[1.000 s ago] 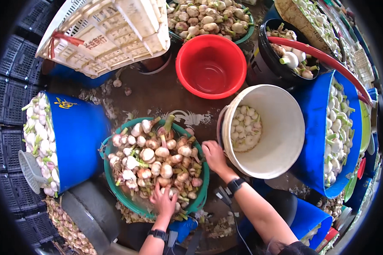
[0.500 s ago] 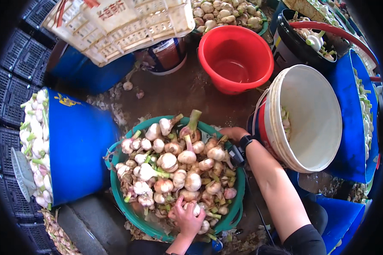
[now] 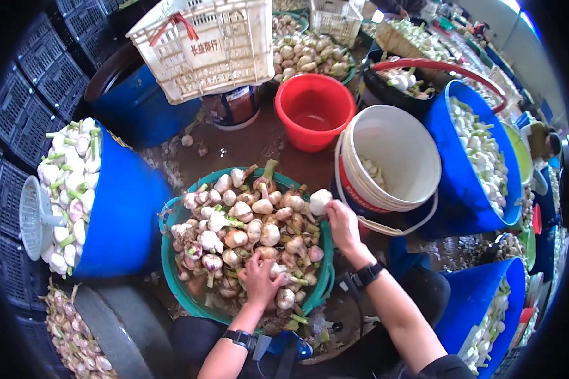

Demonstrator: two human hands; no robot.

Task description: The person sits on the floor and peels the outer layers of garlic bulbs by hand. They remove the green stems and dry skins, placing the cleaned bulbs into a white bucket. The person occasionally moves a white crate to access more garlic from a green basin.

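Note:
A green tub heaped with garlic bulbs is in front of me. At the near side of the heap, my left hand has its fingers curled round a garlic bulb with a green cut stem. My right hand, above the tub's right rim, pinches a clean white garlic bulb between thumb and fingers. Just beyond that hand stands a white bucket, tilted, with a few peeled bulbs inside.
An empty red bucket is behind the tub. Blue barrels full of trimmed garlic stand left and right. A white plastic crate sits at the far left, and a strainer rests against the left barrel's garlic.
My right hand has come up from behind the tub's right rim and now shows a white bulb. My left hand stays at the same bulb. The view has tilted up.

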